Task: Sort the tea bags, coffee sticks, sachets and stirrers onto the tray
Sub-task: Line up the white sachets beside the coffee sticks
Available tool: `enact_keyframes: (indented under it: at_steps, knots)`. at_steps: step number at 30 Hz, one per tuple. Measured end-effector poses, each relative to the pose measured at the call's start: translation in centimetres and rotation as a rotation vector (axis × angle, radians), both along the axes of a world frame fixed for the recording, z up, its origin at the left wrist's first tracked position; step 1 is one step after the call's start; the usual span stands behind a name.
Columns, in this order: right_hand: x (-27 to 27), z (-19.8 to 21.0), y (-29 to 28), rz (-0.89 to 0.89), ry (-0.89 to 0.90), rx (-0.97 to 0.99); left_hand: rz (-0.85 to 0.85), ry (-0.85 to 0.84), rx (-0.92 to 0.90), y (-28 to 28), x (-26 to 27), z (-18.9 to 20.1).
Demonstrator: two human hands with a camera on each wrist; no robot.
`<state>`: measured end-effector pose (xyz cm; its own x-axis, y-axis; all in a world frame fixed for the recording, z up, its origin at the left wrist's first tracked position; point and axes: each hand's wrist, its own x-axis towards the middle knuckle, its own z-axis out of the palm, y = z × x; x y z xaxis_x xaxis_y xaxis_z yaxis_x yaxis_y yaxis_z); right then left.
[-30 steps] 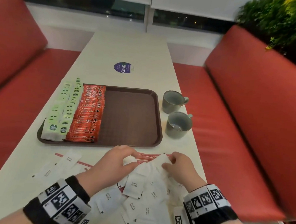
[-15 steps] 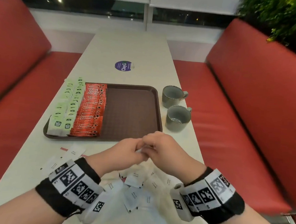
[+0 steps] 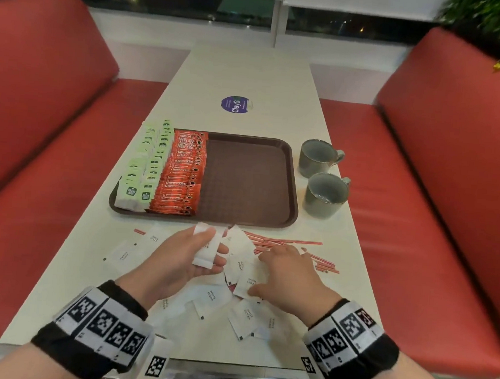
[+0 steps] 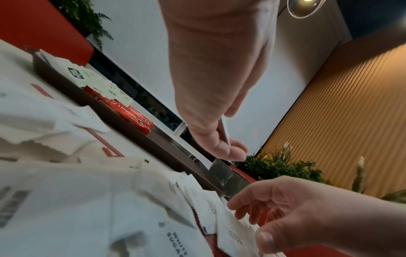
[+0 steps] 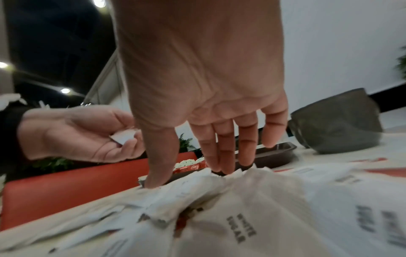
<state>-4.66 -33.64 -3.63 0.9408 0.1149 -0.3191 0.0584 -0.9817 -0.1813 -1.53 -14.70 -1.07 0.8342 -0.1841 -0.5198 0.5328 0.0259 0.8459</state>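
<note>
Mugs point(image 3: 322, 179) R of tray point(image 3: 270, 220)

The left hand point(image 3: 184, 258) covers the lower part of the white sachets point(image 3: 206, 245) it holds, so their number cannot be told. The right hand point(image 3: 287, 277) hides its fingertips among the loose sachets point(image 3: 214, 296), which partly cover the red stirrers point(image 3: 286, 245). In both wrist views the near sachets are blurred. The tea bags point(image 3: 143, 170) hide the left rim of the tray point(image 3: 294, 192).

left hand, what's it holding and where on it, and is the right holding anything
The left hand holds a small stack of white sugar sachets, thumb across its middle and fingers underneath. The right hand holds nothing; its straight fingers touch the loose sachets on the table.
</note>
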Motion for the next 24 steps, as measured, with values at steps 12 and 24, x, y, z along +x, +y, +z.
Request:
enact_keyframes:
  at_steps: [12,24]
  knots:
    - [1.0,-0.3,0.5,-0.210,0.021,0.326,-0.054,-0.072,0.087,1.6,-0.8,-1.2]
    - [1.7,1.6,4.8,-0.267,-0.114,0.706,-0.248,0.043,-0.117,3.2,-1.0,-1.4]
